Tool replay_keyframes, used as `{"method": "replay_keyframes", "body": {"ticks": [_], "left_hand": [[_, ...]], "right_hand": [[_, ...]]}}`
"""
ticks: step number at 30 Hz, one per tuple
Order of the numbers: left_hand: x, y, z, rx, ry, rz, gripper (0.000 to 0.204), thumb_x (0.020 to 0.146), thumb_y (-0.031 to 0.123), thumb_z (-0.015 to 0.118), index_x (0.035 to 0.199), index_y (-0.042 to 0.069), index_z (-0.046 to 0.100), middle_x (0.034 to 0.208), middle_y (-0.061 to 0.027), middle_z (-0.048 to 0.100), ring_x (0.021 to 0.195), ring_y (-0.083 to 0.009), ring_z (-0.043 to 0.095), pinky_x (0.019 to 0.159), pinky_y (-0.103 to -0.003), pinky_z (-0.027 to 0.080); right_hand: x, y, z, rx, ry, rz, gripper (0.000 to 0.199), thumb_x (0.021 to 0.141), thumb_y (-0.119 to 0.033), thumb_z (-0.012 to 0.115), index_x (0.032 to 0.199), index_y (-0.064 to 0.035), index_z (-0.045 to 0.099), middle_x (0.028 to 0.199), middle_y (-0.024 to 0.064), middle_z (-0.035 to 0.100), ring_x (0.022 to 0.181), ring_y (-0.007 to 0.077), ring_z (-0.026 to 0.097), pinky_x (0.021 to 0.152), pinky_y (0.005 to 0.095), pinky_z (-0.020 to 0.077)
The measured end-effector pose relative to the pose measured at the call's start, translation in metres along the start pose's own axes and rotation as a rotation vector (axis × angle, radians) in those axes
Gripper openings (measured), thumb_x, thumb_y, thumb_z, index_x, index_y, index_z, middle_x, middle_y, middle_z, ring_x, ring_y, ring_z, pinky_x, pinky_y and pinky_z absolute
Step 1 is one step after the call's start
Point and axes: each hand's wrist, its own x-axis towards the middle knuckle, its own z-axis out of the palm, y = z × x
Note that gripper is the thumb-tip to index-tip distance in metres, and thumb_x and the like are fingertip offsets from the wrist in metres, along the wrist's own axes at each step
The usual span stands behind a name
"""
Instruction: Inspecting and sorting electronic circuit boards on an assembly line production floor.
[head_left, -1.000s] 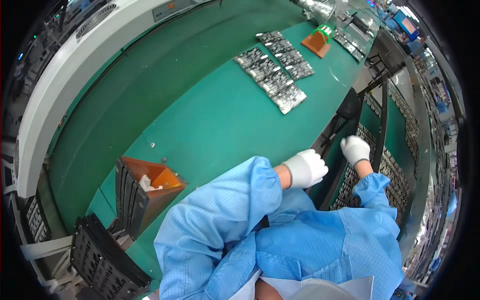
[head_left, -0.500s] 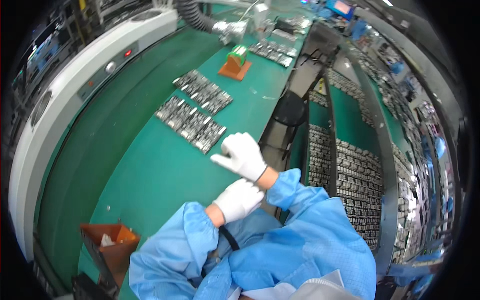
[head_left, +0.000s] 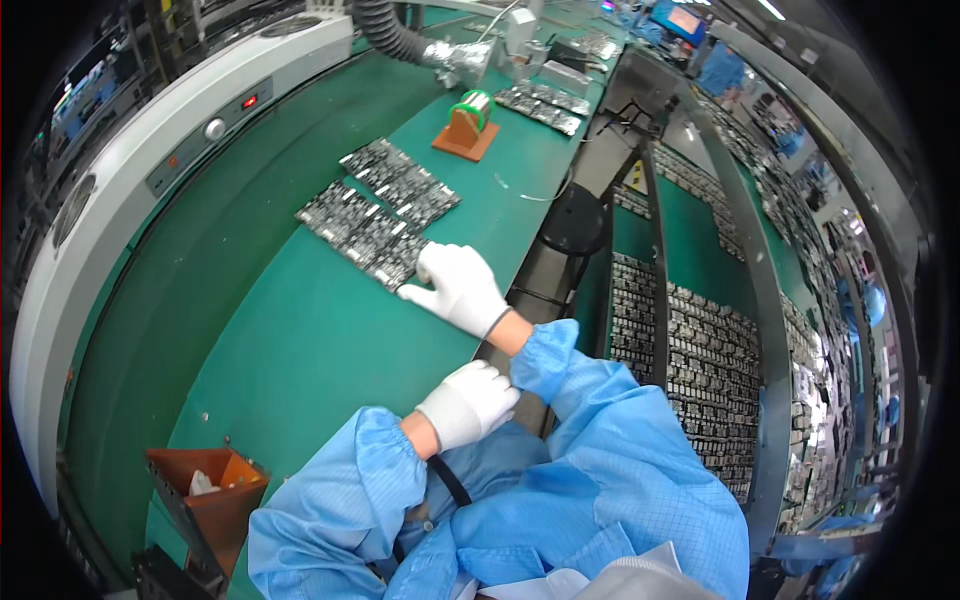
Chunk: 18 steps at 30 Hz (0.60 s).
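Observation:
My right hand (head_left: 462,290), in a white glove, is at the near right end of a populated circuit board panel (head_left: 350,225) on the green bench. Its thumb and fingers close round the corner of that panel. A second circuit board panel (head_left: 405,180) lies just beyond, nearly parallel, a narrow gap between them at the left. My left hand (head_left: 468,405), also gloved in white, hovers near the bench's front edge by my lap. Its fingers are curled in, and whatever they might hold is hidden.
Beyond the panels stands a solder wire reel (head_left: 472,112) on a brown holder. More circuit boards (head_left: 545,105) lie farther back. A brown bin (head_left: 208,490) is at the near left, a black stool (head_left: 575,218) at the right, and racks of boards (head_left: 712,390) beyond it. A white fan unit (head_left: 215,130) borders the left.
My right hand has moved away from my left wrist area, forward and left, onto the nearer panel. That panel has shifted slightly toward the far one. The left hand stays low.

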Motion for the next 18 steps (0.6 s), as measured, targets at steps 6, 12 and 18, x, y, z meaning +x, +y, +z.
{"method": "replay_keyframes", "body": {"ticks": [6,12,18], "left_hand": [[0.0003,0.0041,0.0046,0.0,-0.041,-0.022,0.026,0.088,0.026,0.069,0.104,0.009,0.062,0.091,-0.0087,0.065,0.089,-0.0278,0.064,0.086,-0.041,0.049],[0.0004,0.005,0.0026,0.017,-0.086,-0.034,0.027,0.087,0.028,0.07,0.105,0.009,0.062,0.091,-0.0086,0.065,0.088,-0.028,0.064,0.084,-0.042,0.05],[0.0014,0.0053,0.003,0.037,-0.111,-0.056,0.026,0.088,0.029,0.069,0.105,0.01,0.064,0.091,-0.008,0.066,0.089,-0.0274,0.065,0.086,-0.041,0.049]], "right_hand": [[-0.0047,-0.0039,0.0029,-0.132,-0.013,0.057,0.04,0.084,-0.044,0.074,0.075,-0.0097,0.056,0.073,0.0104,0.059,0.073,0.0323,0.061,0.07,0.0444,0.0468],[-0.0053,-0.0071,0.0036,-0.138,-0.006,0.059,0.037,0.086,-0.042,0.072,0.077,-0.0093,0.057,0.074,0.0109,0.059,0.074,0.0325,0.06,0.071,0.0448,0.0462],[-0.0102,-0.0034,-0.0011,-0.1,0.037,0.065,0.03,0.086,-0.033,0.072,0.076,-0.0093,0.057,0.076,0.0114,0.058,0.075,0.0332,0.058,0.071,0.0449,0.044]]}}
